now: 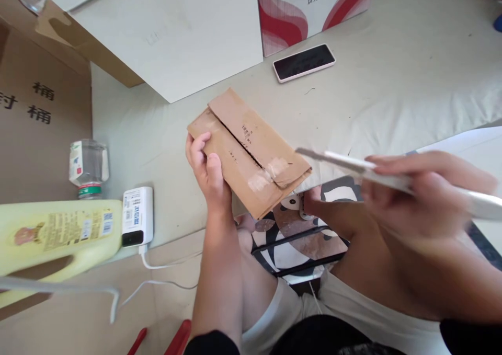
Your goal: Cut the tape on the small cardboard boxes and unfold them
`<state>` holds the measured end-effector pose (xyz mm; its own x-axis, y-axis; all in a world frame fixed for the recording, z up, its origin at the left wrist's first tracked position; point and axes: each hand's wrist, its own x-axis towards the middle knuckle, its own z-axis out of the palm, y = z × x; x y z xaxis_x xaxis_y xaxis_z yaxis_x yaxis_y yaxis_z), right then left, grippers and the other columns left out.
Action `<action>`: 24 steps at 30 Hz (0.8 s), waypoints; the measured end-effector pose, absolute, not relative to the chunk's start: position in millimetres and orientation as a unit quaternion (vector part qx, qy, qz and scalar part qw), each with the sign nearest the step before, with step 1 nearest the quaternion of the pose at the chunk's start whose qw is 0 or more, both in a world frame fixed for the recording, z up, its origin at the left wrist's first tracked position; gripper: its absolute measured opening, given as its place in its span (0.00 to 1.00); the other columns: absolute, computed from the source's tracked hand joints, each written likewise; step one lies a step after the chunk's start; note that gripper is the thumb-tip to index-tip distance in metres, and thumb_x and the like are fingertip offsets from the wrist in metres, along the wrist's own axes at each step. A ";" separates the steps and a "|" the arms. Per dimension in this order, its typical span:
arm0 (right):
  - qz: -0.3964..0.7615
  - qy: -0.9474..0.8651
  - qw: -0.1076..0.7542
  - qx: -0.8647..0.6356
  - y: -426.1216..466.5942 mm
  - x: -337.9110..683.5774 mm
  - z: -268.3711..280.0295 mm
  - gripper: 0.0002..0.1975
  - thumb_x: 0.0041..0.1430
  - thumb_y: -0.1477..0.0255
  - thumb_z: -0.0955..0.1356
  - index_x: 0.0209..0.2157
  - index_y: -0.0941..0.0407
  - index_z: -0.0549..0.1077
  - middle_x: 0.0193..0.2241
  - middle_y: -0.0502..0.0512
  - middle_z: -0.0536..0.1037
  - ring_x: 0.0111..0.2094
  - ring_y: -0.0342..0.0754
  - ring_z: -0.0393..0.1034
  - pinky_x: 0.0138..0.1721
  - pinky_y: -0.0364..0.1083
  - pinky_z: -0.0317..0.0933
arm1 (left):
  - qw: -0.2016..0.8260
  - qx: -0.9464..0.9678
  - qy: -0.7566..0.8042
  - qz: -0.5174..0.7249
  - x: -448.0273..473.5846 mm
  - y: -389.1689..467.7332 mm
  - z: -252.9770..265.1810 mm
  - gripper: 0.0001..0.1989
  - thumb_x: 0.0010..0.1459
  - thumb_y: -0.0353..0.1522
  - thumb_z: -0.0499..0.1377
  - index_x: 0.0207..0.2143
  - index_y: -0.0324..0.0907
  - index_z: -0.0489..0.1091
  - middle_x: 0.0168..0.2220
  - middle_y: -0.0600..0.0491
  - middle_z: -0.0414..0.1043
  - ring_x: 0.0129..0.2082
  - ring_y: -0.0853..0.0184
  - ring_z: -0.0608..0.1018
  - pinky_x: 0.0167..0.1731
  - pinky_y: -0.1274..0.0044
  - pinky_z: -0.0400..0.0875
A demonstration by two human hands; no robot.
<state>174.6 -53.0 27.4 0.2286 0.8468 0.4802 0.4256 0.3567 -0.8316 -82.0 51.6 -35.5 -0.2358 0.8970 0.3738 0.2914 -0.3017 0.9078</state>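
My left hand (207,169) grips a flattened brown cardboard box (231,159) by its left edge, thumb on top. A dark slit runs along the box where two flaps meet, and clear tape covers its lower right end. My right hand (423,193), a little blurred by motion, is closed round the pale handle of a utility knife (353,162). The knife's grey blade points left, with its tip close to the box's right edge; whether it touches the cardboard I cannot tell.
A phone (304,63) lies beyond the cardboard, before a red-and-white carton (290,20) and a large white box (188,36). At left are a clear bottle (89,161), a yellow jug (78,229) and a white device (137,214) with a cable. A panda-print stool (301,245) is below.
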 end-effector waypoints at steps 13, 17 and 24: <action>0.148 -0.729 0.168 -0.647 22.2 178.7 -52.6 0.19 0.57 0.75 0.66 0.50 0.61 0.77 0.65 0.73 0.63 0.63 0.71 0.62 0.61 0.67 0.61 | 0.548 0.301 0.527 0.575 -84.0 59.3 -23.7 0.17 0.53 0.38 0.61 0.45 0.45 0.73 0.49 0.49 0.76 0.44 0.62 0.79 0.40 0.74 0.75; 0.212 -0.729 0.285 -0.586 16.9 181.7 -50.2 0.12 0.59 0.73 0.64 0.40 0.57 0.79 0.61 0.67 0.69 0.62 0.63 0.67 0.60 0.64 0.66 | 0.574 0.298 0.509 0.568 -88.0 58.4 -25.9 0.20 0.52 0.48 0.60 0.37 0.43 0.76 0.45 0.45 0.79 0.53 0.52 0.79 0.48 0.65 0.77; 0.261 -0.682 0.419 -0.540 13.5 178.9 -34.3 0.17 0.55 0.72 0.65 0.45 0.53 0.78 0.52 0.60 0.78 0.53 0.57 0.75 0.55 0.58 0.69 | 0.545 0.303 0.482 0.615 -100.7 56.8 -12.0 0.20 0.52 0.47 0.58 0.36 0.41 0.77 0.47 0.44 0.80 0.57 0.55 0.77 0.57 0.68 0.73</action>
